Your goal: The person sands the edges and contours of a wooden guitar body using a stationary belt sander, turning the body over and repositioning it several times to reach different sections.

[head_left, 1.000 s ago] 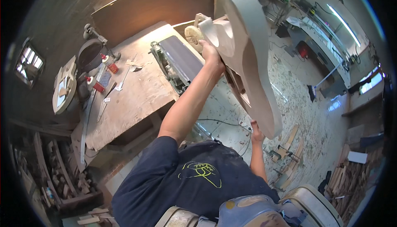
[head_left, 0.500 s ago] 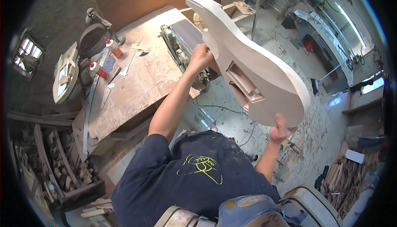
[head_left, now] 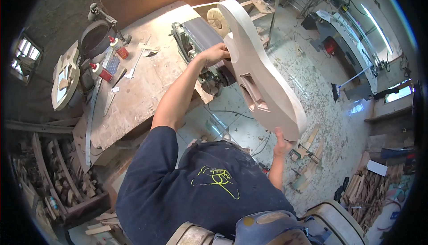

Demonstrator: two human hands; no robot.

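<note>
Looking through the head view, we hold the guitar body (head_left: 274, 95) slanting upper left to lower right: left hand (head_left: 214, 54) clamped on its left edge, nearer the belt sander (head_left: 200, 34), right hand (head_left: 281, 144) clamped on its lower end

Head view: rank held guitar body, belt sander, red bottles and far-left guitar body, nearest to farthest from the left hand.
1. Held guitar body: gripped by the left hand.
2. Belt sander: just beyond the hand.
3. Red bottles: leftward, on the table.
4. Far-left guitar body: past the bottles.
</note>
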